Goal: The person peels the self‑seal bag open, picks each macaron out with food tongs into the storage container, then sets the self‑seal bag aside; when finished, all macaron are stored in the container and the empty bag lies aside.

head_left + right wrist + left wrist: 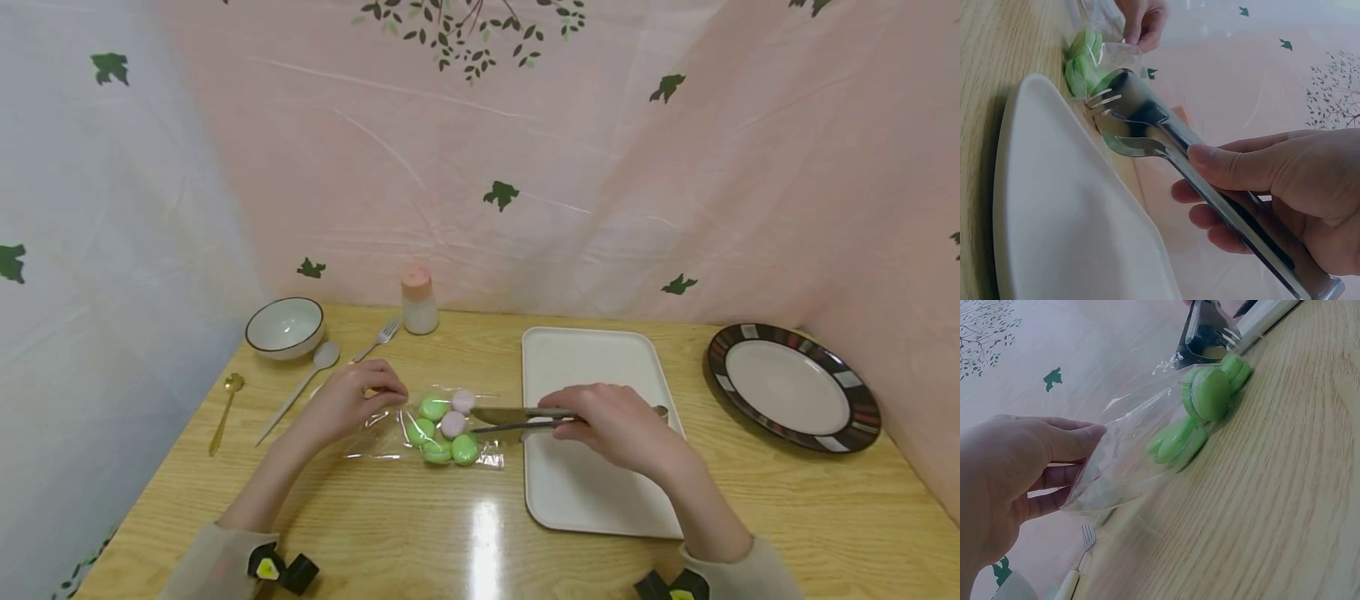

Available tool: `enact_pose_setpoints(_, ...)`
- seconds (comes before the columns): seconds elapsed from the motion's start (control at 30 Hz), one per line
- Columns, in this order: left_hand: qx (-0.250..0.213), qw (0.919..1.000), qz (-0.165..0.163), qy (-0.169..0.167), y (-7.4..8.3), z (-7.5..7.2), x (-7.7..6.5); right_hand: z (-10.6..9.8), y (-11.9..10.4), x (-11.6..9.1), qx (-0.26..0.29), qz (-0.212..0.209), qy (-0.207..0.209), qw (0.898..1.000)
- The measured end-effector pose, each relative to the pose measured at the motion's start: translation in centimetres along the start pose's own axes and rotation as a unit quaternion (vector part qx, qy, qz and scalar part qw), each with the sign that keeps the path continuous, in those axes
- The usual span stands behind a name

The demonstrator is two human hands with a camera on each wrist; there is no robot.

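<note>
Several green macarons (465, 450) and two pale pink macarons (453, 424) lie inside a clear plastic bag (382, 442) on the wooden table. My left hand (347, 402) pinches the bag's left end between thumb and fingers and lifts it slightly, as the left wrist view shows. With my right hand (618, 427) I hold metal tongs (1207, 194), one tip fork-like with prongs and the other rounded. The tong tips stand apart at the right end of the bag, beside the macarons. Whether they touch a macaron is hard to tell.
Beneath the right hand lies a white tray (592, 496). A dark-rimmed plate (722, 367) sits at far right. On the left are a bowl (285, 327), a grey spoon (326, 356), a gold spoon (223, 412) and a fork (386, 332). A pink-capped shaker (420, 304) stands behind.
</note>
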State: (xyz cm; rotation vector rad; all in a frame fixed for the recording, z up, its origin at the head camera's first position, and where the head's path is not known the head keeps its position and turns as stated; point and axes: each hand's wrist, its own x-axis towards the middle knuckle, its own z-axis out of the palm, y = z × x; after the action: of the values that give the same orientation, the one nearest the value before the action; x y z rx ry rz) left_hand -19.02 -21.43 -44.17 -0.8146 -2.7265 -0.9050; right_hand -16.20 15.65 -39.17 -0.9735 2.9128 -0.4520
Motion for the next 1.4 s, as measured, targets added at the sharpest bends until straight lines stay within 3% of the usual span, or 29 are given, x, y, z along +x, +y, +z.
enact_pose_setpoints(0.47, 0.004, 0.9999, 0.003, -0.01, 0.0, 0.0, 0.0, 0.0, -0.8, -0.1, 0.01, -0.03, -0.02, 0.999)
enact_pose_setpoints(1.4, -0.001, 0.9998, 0.0, -0.021, 0.0, 0.1, 0.0, 0.5, -1.3, -0.1, -0.01, -0.029, -0.023, 0.999)
